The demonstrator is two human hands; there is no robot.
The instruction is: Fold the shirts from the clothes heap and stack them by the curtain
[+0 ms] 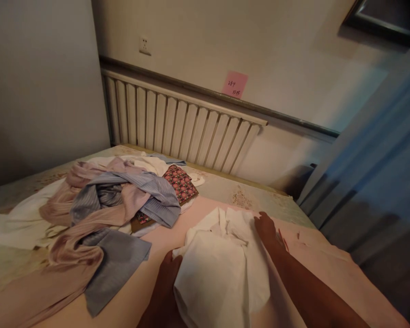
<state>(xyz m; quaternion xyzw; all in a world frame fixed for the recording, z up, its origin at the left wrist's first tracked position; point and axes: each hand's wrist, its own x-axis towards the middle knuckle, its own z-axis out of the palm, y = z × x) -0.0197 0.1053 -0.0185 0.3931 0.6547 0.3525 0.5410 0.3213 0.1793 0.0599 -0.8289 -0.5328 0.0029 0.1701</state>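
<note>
1. The white cloth is laid in the near middle, on the pink sheet, where both hands can be brought to it.
2. The left hand is set at its left edge with fingers curled; whether cloth is pinched there cannot be told.
3. The right hand is placed against its far right edge, fingers bent; a grip cannot be confirmed there either.
4. With opposite sides covered, the cloth seems to be kept from sliding, though its far end is left creased.
5. The heap of clothes is gathered on the left, apart from the white cloth, so working room appears to be left around the hands.
6. In that heap, a red patterned cloth is partly covered by a striped blue cloth.
</note>
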